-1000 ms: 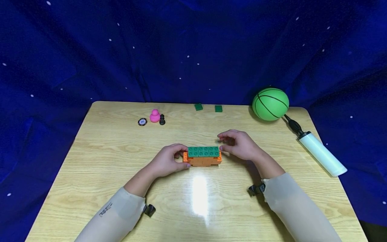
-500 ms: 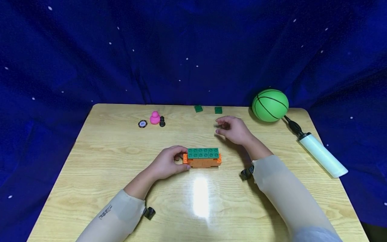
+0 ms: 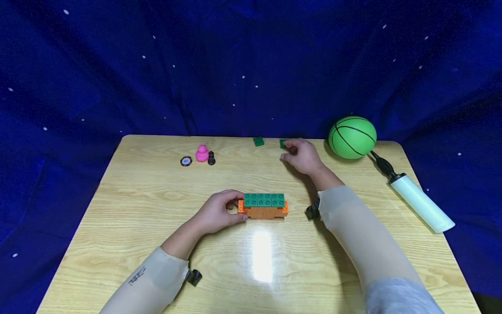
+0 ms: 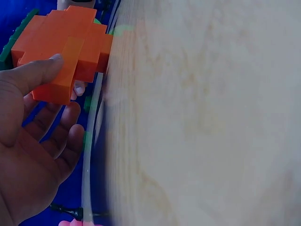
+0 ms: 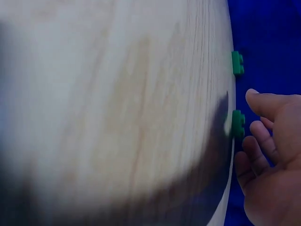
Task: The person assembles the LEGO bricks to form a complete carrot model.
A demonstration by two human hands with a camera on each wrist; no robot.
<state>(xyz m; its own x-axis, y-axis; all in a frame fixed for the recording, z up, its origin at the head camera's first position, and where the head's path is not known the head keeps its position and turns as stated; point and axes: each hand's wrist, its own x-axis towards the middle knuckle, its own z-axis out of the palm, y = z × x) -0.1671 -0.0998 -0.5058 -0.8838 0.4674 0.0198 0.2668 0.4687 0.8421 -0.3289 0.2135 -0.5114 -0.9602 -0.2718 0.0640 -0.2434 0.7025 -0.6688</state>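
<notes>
My left hand (image 3: 217,213) pinches the left end of an orange toy-brick build (image 3: 263,212) between thumb and fingers. Along its top runs a row of green studded bricks (image 3: 264,200). In the left wrist view the thumb presses the stepped face of the orange bricks (image 4: 63,52). Near the far table edge my right hand (image 3: 303,157) hovers with loosely bent fingers, holding nothing. Just beyond its fingertips lies one flat green brick (image 3: 283,144), partly hidden by the hand. A second green brick (image 3: 258,141) lies to its left. Both show in the right wrist view, the nearer brick (image 5: 238,124) beside the fingers.
At the back left of the wooden table (image 3: 137,209) are a poker chip (image 3: 186,161), a pink duck-like toy (image 3: 201,153) and a black chess pawn (image 3: 211,158). A green ball (image 3: 352,138) and a hand pump (image 3: 421,203) lie on the right. Blue cloth hangs behind.
My right hand has left the right end of the brick build and travelled away to the far green brick. The left hand keeps its hold on the build, which stays in place.
</notes>
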